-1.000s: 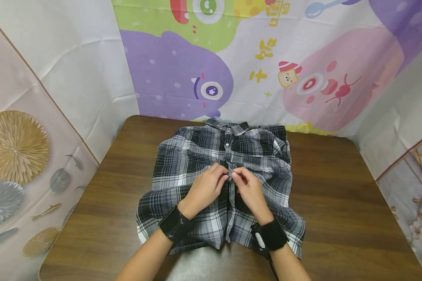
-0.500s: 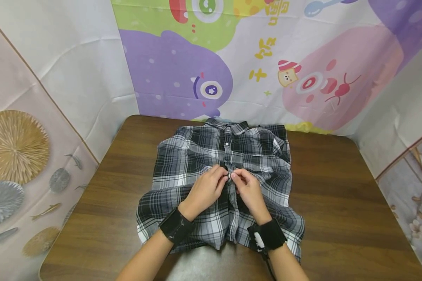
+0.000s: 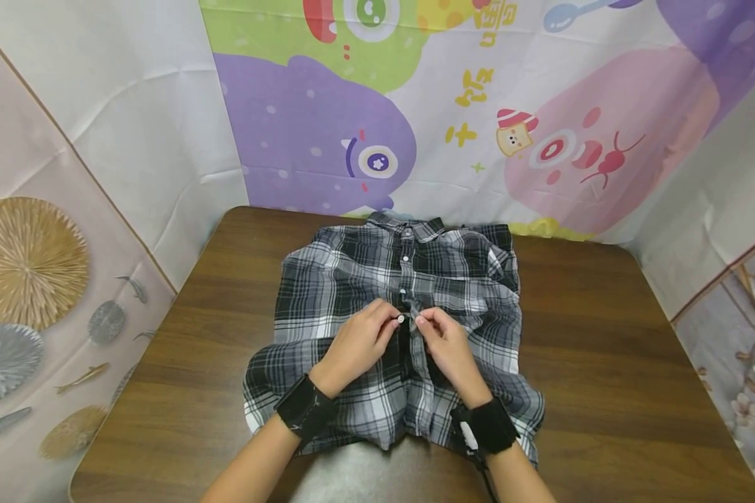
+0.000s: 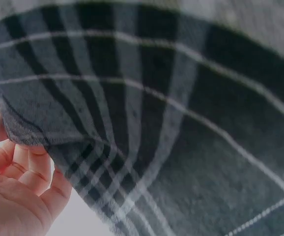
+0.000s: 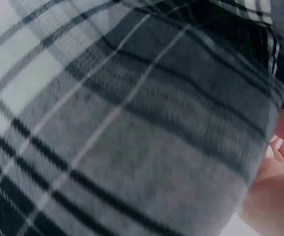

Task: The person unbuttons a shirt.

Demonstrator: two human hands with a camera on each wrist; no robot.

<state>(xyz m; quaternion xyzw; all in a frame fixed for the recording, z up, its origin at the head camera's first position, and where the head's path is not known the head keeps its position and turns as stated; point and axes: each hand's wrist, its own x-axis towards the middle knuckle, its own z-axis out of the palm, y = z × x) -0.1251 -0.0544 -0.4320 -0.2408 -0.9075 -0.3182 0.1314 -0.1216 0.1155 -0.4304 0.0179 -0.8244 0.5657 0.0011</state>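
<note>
A black, grey and white plaid shirt (image 3: 317,286) lies front up, its collar (image 3: 409,227) at the far end. My left hand (image 3: 360,344) pinches one front edge beside a small white button (image 3: 400,318). The opposite placket (image 3: 417,349) is pinched by my right hand (image 3: 451,347), a short gap away. Below the hands the two front edges lie apart. Higher up the front, another white button (image 3: 405,258) shows on the placket. Lifted cloth fills much of both wrist views, with fingers (image 4: 39,172) at its edge in the left one and partly hidden in the right.
The shirt rests on a brown wooden table (image 3: 604,363). A cartoon-printed cloth (image 3: 327,140) hangs behind the table's far edge, and patterned panels (image 3: 101,175) stand at both sides. A dark cable (image 3: 487,482) runs down from the right wristband.
My hands have drawn slightly apart, the left one moving left. The white button beside my left fingertips now shows clear of the placket, and the front edges have separated there.
</note>
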